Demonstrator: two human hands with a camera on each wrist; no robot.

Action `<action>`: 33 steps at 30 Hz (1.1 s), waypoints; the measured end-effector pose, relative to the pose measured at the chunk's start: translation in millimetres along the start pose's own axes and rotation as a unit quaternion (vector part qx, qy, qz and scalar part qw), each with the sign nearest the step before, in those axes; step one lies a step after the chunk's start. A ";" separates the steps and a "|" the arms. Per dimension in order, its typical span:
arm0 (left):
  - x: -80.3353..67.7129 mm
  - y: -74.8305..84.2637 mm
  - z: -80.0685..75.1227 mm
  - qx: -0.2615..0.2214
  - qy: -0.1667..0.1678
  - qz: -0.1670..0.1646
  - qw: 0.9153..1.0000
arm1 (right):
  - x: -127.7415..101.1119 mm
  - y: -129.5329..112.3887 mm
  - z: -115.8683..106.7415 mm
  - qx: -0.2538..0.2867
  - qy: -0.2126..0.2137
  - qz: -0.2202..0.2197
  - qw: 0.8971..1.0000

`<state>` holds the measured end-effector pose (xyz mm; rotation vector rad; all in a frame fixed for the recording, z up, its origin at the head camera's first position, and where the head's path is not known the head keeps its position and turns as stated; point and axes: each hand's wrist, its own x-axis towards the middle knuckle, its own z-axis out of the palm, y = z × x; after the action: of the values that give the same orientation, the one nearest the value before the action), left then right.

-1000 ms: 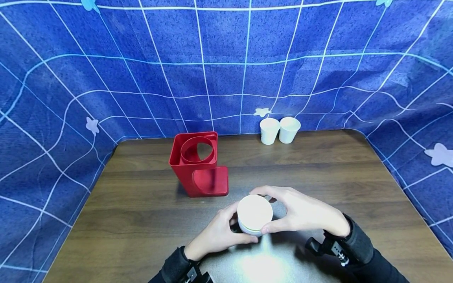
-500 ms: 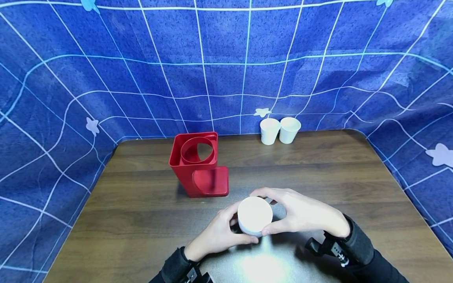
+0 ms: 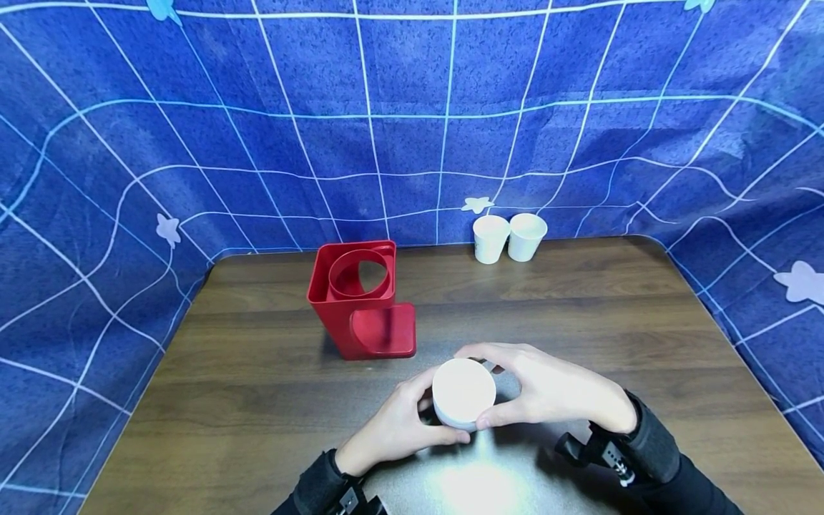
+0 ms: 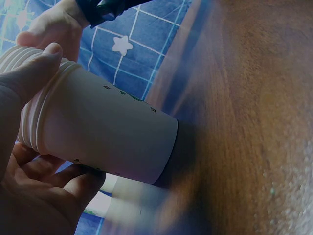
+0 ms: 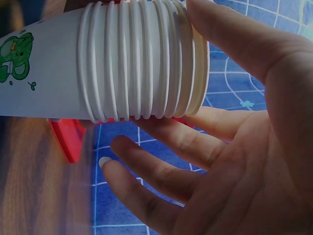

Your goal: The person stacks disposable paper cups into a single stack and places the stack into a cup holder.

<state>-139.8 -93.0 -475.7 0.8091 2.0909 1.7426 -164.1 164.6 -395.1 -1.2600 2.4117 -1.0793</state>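
Note:
A stack of white nested paper cups [image 3: 463, 392] stands upright near the front of the table, its rims at the top. The left wrist view shows the lowest cup's body [image 4: 117, 122] reaching down close over the wood. My left hand [image 3: 405, 422] grips the stack from the left, thumb across the rims and fingers curled round the far side. From the right, my right hand [image 3: 547, 379] holds the top between thumb and forefinger, other fingers [image 5: 146, 171] spread loosely below the rims. A green cartoon print [image 5: 19, 56] shows on the cup in the right wrist view.
A red holder [image 3: 350, 322] with a round ring in its top and a low ledge stands behind and left of the stack. Two white paper cups [image 3: 491, 239] are side by side at the table's back edge. Blue grid-patterned cloth [image 3: 412, 143] hangs around the wooden table [image 3: 225, 408].
A thin greenish line near the front of the stack's top, seen one second ago, no longer shows. Both hands keep nearly the same place and hold.

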 end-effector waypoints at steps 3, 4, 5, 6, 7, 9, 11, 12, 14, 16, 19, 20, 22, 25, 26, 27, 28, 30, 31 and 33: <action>0.3 0.2 -0.1 0.002 0.000 -0.001 1.000 | -0.8 -0.8 -0.1 -0.011 0.003 0.000 1.000; 0.2 0.4 -0.1 0.003 0.000 -0.001 1.000 | -0.9 -1.3 -0.2 -0.014 0.003 0.001 1.000; 0.1 0.4 0.0 0.003 0.001 -0.002 1.000 | -0.9 -1.7 -0.3 -0.017 0.003 0.002 1.000; -0.1 0.3 0.1 0.005 0.001 0.001 1.000 | -0.9 -2.2 -0.4 -0.021 0.004 0.003 1.000; -0.1 0.1 0.2 0.006 0.002 0.001 1.000 | -0.9 -2.5 -0.4 -0.023 0.004 0.004 1.000; -0.5 0.2 0.3 0.004 0.003 0.000 1.000 | -1.1 -3.4 -0.6 -0.027 0.003 0.007 1.000; -0.5 0.1 0.4 0.004 0.003 0.003 1.000 | -1.5 -4.1 -0.8 -0.028 0.003 0.009 1.000; -0.4 -0.2 0.4 0.004 0.003 0.005 1.000 | -1.7 -4.4 -1.0 -0.029 0.003 0.010 1.000; -0.2 -0.6 0.2 0.003 0.003 0.006 1.000 | -2.2 -4.8 -1.7 -0.030 0.003 0.011 0.999; 0.1 -1.0 0.1 0.001 0.001 0.009 1.000 | -3.0 -4.8 -2.7 -0.030 0.002 0.013 0.999; 0.1 -1.6 0.0 0.001 0.000 0.011 1.000 | -4.1 -4.1 -5.0 -0.026 0.002 0.013 1.000; 0.0 -1.8 0.0 0.004 0.001 0.015 1.000 | -4.6 -3.9 -5.9 -0.027 0.003 0.013 1.000; -0.1 -2.3 0.0 0.006 0.002 0.017 1.000 | -5.3 -3.9 -7.9 -0.025 0.006 0.013 1.000; -0.1 -2.4 0.3 0.009 0.004 0.019 1.000 | -6.4 -4.8 -11.0 -0.029 0.019 0.013 0.999; -0.1 -2.4 0.5 0.010 0.005 0.018 1.000 | -6.8 -5.1 -12.0 -0.030 0.023 0.014 0.999; -0.1 -2.1 0.7 0.008 0.005 0.014 1.000 | -7.4 -5.3 -13.1 -0.032 0.027 0.015 0.999; 0.0 -1.7 0.9 0.007 0.005 0.012 1.000 | -8.2 -5.4 -14.2 -0.036 0.033 0.016 0.999; 0.0 -1.0 1.3 0.010 0.008 0.013 1.000 | -9.7 -5.1 -16.8 -0.045 0.046 0.017 0.998; 0.1 -0.4 1.4 0.009 0.008 0.012 1.000 | -10.5 -4.6 -18.3 -0.050 0.052 0.017 0.997; 0.6 0.3 1.5 0.012 0.009 0.008 1.000 | -11.7 -2.8 -21.8 -0.059 0.064 0.017 0.996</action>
<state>-139.4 -91.4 -475.6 0.8223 2.1274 1.7422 -165.9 183.8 -379.3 -1.2155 2.6172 -1.0533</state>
